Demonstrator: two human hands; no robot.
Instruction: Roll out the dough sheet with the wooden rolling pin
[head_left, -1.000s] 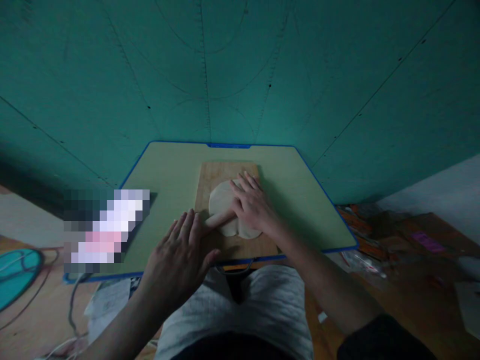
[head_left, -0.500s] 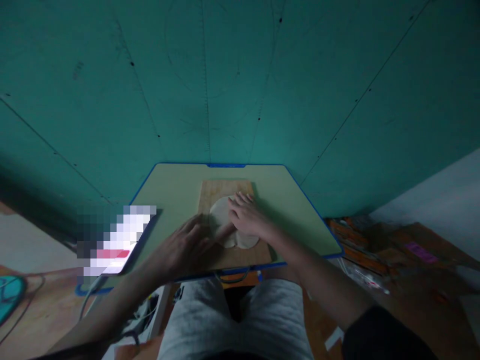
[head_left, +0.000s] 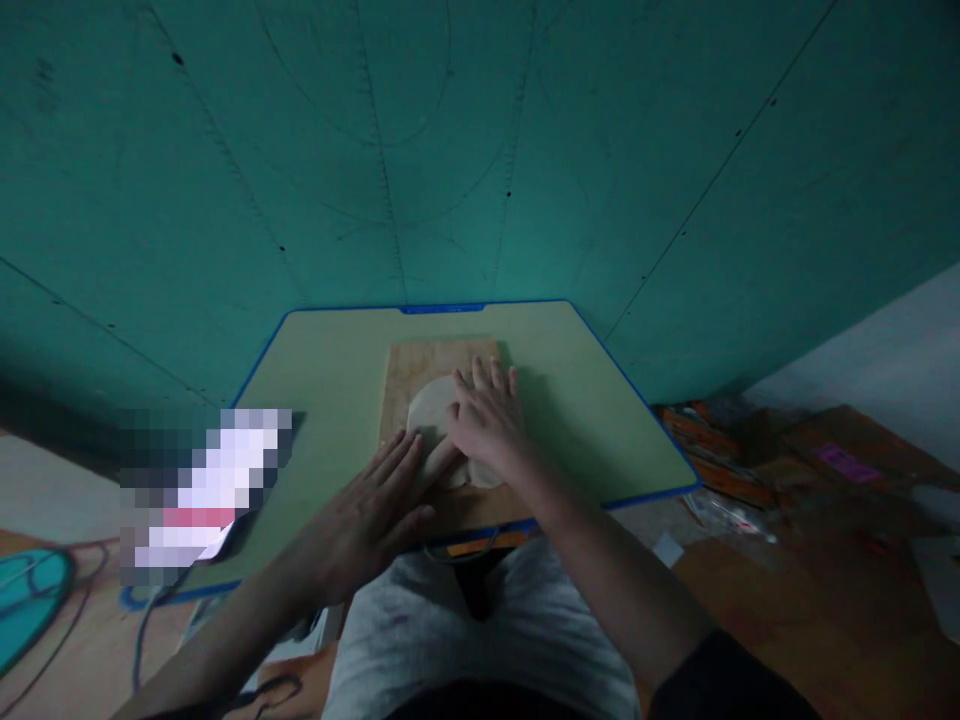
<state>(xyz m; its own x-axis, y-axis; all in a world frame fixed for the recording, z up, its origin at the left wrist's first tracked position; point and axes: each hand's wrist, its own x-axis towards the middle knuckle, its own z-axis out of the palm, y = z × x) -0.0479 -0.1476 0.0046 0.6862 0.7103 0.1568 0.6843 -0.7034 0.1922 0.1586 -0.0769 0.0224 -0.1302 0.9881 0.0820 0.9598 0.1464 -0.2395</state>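
Observation:
A flat, pale sheet of dough [head_left: 431, 405] lies on a wooden board [head_left: 442, 355]. Across its near part runs a slanted wooden rolling pin [head_left: 442, 462], whose ends are hidden beneath my hands. My right hand [head_left: 487, 410] rests over the pin's upper right end and the dough, fingers spread and pointing away from me. At the lower left end, my left hand [head_left: 375, 510] lies with its fingers stretched out and thumb apart, over the board's left edge. Neither hand wraps its fingers round the pin.
The board sits on a small pale table [head_left: 330, 370] with a blue rim, against a green wall [head_left: 450, 150]. A lit, pixelated screen [head_left: 217, 480] with a cable stands at the table's left. Cardboard [head_left: 847, 450] and clutter lie on the floor at right.
The view has shifted slightly. My left hand's fingers have straightened from a more curled pose, and my right hand's fingers have spread wider. The rolling pin remains slanted across the dough.

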